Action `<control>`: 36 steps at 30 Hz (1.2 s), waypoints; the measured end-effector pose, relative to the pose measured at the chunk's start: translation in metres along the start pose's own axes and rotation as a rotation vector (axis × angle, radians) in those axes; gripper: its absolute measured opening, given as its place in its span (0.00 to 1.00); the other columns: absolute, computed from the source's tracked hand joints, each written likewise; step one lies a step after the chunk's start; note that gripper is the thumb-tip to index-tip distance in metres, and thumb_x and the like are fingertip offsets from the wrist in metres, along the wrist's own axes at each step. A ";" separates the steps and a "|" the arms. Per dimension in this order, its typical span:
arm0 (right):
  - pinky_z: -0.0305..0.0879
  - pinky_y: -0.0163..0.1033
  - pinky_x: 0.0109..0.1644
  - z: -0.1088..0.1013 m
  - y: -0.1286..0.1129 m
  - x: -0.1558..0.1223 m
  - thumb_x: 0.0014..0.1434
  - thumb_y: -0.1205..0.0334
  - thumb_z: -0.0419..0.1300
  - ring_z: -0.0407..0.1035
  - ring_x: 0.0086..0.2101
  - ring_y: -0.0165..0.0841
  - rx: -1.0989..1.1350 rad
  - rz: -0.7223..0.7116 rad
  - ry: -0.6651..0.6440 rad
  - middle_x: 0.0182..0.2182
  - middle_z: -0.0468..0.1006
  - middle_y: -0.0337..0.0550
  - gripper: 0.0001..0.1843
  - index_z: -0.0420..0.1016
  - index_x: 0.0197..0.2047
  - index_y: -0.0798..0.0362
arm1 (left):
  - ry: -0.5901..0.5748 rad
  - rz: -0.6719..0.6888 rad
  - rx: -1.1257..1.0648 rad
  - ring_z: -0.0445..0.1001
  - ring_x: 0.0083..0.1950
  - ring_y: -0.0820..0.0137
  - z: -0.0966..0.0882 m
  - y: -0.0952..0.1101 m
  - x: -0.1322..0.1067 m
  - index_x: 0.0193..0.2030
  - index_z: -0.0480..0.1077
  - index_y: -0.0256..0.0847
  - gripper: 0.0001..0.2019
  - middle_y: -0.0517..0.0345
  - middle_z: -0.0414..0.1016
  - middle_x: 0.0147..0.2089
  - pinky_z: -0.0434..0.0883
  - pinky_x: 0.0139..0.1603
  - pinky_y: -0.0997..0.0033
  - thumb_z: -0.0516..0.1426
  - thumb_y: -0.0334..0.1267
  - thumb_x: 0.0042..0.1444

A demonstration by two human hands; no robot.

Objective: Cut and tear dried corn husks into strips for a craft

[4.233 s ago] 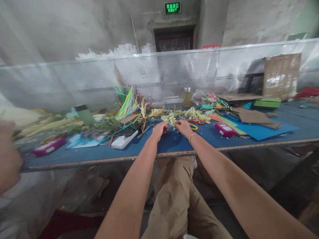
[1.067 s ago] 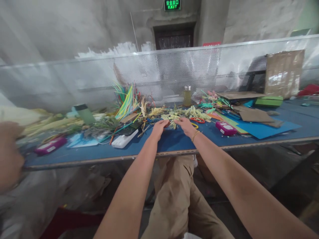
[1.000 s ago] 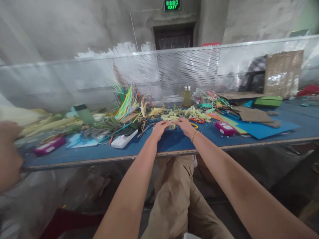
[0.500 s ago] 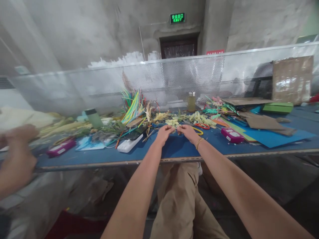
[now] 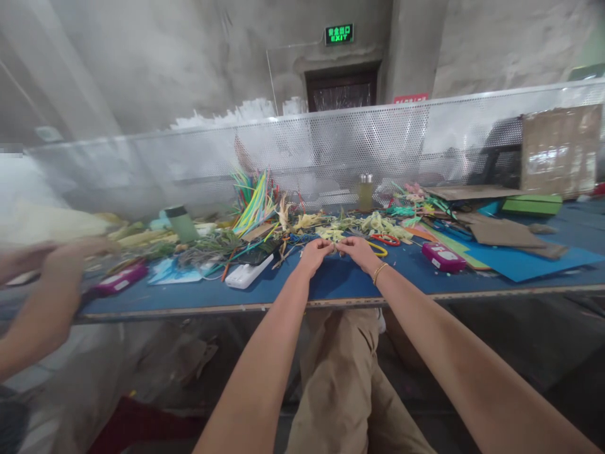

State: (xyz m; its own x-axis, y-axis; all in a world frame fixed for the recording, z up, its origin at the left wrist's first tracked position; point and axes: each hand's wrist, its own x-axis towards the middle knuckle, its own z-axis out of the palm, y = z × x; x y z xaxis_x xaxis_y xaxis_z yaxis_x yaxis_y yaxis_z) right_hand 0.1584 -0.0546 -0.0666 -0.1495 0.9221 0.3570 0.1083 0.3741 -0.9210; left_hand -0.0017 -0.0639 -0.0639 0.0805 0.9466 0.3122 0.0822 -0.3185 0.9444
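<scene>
Head view: left hand and right hand nearly meeting, fingers of both pinched on pale yellow piece.

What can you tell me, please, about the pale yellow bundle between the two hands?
The pale yellow bundle looks ragged, made of thin, papery or leafy strips with a greenish tint. The left hand and right hand pinch its near end, partly hiding it. It is over the blue tabletop; whether it touches the surface is unclear, and its exact material cannot be told.
</scene>
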 end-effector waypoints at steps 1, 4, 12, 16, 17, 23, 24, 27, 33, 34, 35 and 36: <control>0.61 0.34 0.32 0.000 0.001 0.000 0.44 0.53 0.65 0.65 0.24 0.28 -0.012 -0.001 0.003 0.20 0.74 0.39 0.13 0.75 0.25 0.56 | 0.001 0.003 0.007 0.66 0.29 0.72 0.000 -0.001 0.001 0.28 0.72 0.37 0.10 0.60 0.72 0.26 0.62 0.33 0.72 0.65 0.41 0.43; 0.60 0.33 0.30 0.000 0.006 0.003 0.44 0.55 0.64 0.64 0.23 0.28 -0.066 -0.001 0.030 0.20 0.73 0.39 0.12 0.76 0.25 0.56 | 0.004 0.028 0.015 0.66 0.29 0.73 0.000 -0.003 0.002 0.27 0.71 0.37 0.10 0.60 0.72 0.26 0.62 0.34 0.72 0.65 0.41 0.42; 0.60 0.33 0.29 0.000 0.011 0.006 0.45 0.56 0.61 0.65 0.24 0.29 -0.181 -0.033 0.032 0.21 0.75 0.39 0.11 0.77 0.25 0.56 | 0.019 -0.008 0.084 0.62 0.26 0.74 -0.001 -0.003 0.003 0.27 0.72 0.37 0.11 0.62 0.68 0.22 0.58 0.29 0.73 0.64 0.43 0.42; 0.58 0.34 0.29 -0.001 0.007 0.004 0.46 0.57 0.60 0.64 0.23 0.30 -0.254 -0.069 0.009 0.20 0.74 0.38 0.11 0.77 0.25 0.56 | 0.020 -0.017 0.111 0.60 0.25 0.75 -0.001 -0.003 0.003 0.26 0.72 0.37 0.13 0.61 0.68 0.22 0.56 0.27 0.74 0.64 0.45 0.42; 0.58 0.34 0.29 -0.001 0.006 0.004 0.46 0.57 0.60 0.64 0.24 0.30 -0.263 -0.074 0.009 0.20 0.74 0.39 0.11 0.77 0.25 0.56 | 0.020 -0.019 0.117 0.59 0.24 0.75 -0.001 -0.003 0.003 0.26 0.72 0.36 0.13 0.62 0.68 0.22 0.55 0.26 0.74 0.64 0.46 0.42; 0.58 0.34 0.30 -0.002 -0.001 -0.001 0.47 0.53 0.61 0.64 0.24 0.30 -0.291 -0.103 -0.009 0.21 0.74 0.39 0.14 0.76 0.25 0.57 | 0.004 -0.007 0.145 0.58 0.23 0.76 -0.004 -0.007 0.005 0.25 0.72 0.36 0.12 0.62 0.67 0.21 0.55 0.26 0.74 0.63 0.45 0.43; 0.58 0.34 0.30 -0.002 -0.001 -0.001 0.48 0.53 0.61 0.63 0.24 0.30 -0.295 -0.108 -0.015 0.21 0.74 0.39 0.14 0.76 0.25 0.57 | 0.002 -0.005 0.156 0.58 0.23 0.76 -0.004 -0.007 0.005 0.25 0.72 0.36 0.12 0.62 0.67 0.21 0.55 0.26 0.73 0.63 0.45 0.44; 0.57 0.34 0.29 -0.002 0.000 -0.001 0.48 0.53 0.60 0.62 0.24 0.29 -0.316 -0.115 -0.022 0.20 0.72 0.38 0.14 0.75 0.24 0.57 | -0.012 -0.001 0.172 0.57 0.23 0.76 -0.005 -0.007 0.005 0.25 0.71 0.36 0.12 0.63 0.66 0.21 0.55 0.27 0.73 0.62 0.44 0.44; 0.56 0.33 0.28 0.001 0.004 0.001 0.48 0.56 0.58 0.61 0.23 0.28 -0.308 -0.083 -0.006 0.19 0.71 0.37 0.12 0.74 0.24 0.57 | -0.076 -0.012 0.195 0.56 0.23 0.75 -0.004 -0.005 0.003 0.23 0.68 0.37 0.15 0.63 0.63 0.20 0.54 0.28 0.71 0.61 0.47 0.46; 0.57 0.33 0.28 0.002 0.004 0.001 0.47 0.57 0.58 0.61 0.23 0.28 -0.305 -0.076 0.001 0.19 0.71 0.36 0.11 0.74 0.24 0.57 | -0.081 -0.012 0.205 0.56 0.23 0.75 -0.004 -0.005 0.003 0.22 0.67 0.37 0.15 0.63 0.62 0.20 0.54 0.28 0.71 0.61 0.48 0.47; 0.57 0.33 0.28 0.003 0.003 0.001 0.47 0.58 0.58 0.61 0.23 0.28 -0.309 -0.071 0.006 0.19 0.71 0.36 0.11 0.74 0.23 0.56 | -0.084 -0.010 0.214 0.55 0.23 0.75 -0.004 -0.005 0.004 0.22 0.67 0.38 0.15 0.63 0.62 0.19 0.53 0.28 0.71 0.60 0.48 0.47; 0.57 0.33 0.28 0.003 0.003 0.001 0.47 0.58 0.58 0.61 0.23 0.28 -0.317 -0.069 0.009 0.19 0.71 0.36 0.10 0.74 0.23 0.56 | -0.085 -0.009 0.220 0.55 0.23 0.74 -0.004 -0.006 0.004 0.22 0.66 0.38 0.16 0.63 0.61 0.19 0.53 0.28 0.71 0.60 0.48 0.48</control>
State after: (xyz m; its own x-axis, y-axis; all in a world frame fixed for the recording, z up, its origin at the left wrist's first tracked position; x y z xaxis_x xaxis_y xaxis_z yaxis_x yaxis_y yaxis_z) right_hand 0.1552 -0.0530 -0.0692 -0.1590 0.8938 0.4194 0.3995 0.4468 -0.8005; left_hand -0.0058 -0.0579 -0.0675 0.1619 0.9446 0.2856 0.2970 -0.3227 0.8987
